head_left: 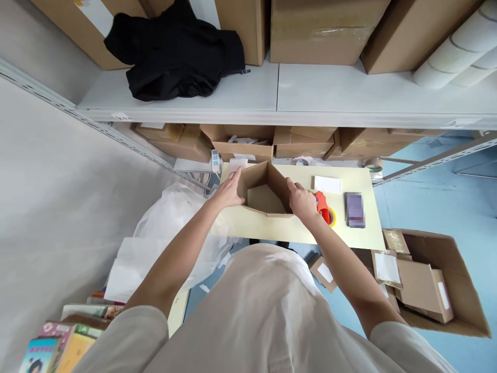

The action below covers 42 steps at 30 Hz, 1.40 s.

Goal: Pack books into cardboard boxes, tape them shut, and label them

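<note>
Left grip and right grip clasp opposite walls of the open carton between them, each partly curled — apparently shaping it; the next move calls for even pressure.

The held box is matt cardboard, the desk smooth-topped. The garment is dull cloth, the sheeting filmy plastic; the shelf looks like painted metal.

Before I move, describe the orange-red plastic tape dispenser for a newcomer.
Find the pale yellow rectangular table below the grey metal shelf. Beside the right hand sits the dispenser; its orange-red body and yellow-edged roll distinguish it from the flat white rectangle.
</note>
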Each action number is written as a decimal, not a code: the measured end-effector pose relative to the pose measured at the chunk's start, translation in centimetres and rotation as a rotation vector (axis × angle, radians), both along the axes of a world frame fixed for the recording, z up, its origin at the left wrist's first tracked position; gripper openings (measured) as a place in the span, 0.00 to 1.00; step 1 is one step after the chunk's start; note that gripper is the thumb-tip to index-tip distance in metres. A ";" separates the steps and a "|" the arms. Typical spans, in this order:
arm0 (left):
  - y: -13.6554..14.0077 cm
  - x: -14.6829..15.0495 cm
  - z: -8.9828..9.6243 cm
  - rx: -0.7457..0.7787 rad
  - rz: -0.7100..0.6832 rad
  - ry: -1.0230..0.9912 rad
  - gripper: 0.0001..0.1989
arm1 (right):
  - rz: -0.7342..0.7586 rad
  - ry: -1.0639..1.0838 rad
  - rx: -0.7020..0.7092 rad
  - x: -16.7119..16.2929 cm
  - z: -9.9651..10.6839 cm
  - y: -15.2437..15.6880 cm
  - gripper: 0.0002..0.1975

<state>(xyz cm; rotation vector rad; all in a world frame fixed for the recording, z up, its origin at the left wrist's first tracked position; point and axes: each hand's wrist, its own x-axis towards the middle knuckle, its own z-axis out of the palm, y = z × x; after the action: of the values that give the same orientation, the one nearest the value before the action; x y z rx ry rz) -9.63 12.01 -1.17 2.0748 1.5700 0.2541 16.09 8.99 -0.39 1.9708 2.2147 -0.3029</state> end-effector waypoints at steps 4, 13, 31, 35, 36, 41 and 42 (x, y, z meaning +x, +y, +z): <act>-0.5 0.0 0.4 0.012 -0.051 0.003 0.53 | -0.005 0.001 0.008 -0.1 -0.1 0.3 0.30; -0.3 0.1 0.5 0.064 -0.160 0.025 0.52 | -0.005 -0.026 0.014 -0.4 -0.3 0.6 0.31; -3.9 -0.2 1.3 -0.041 -0.260 -0.027 0.34 | 0.243 0.058 -0.031 0.2 0.6 4.3 0.31; -5.0 -1.0 1.1 -0.040 -0.189 -0.012 0.31 | 0.325 0.048 -0.038 -0.1 1.4 5.4 0.29; -5.0 -1.1 1.0 -0.055 -0.161 0.022 0.31 | 0.303 0.043 -0.010 -0.2 1.7 5.3 0.30; -4.9 -0.6 0.8 -0.172 -0.080 0.189 0.36 | -0.164 0.080 0.207 0.2 2.0 1.2 0.44; -5.0 -0.4 0.9 -0.203 -0.069 0.214 0.36 | -0.248 0.116 0.183 0.4 1.8 -0.1 0.47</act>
<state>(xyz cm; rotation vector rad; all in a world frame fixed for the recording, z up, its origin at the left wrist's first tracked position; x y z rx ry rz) -9.98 7.03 -0.24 2.0443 1.5689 -0.1510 16.54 8.93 1.36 2.3892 2.1328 -0.2582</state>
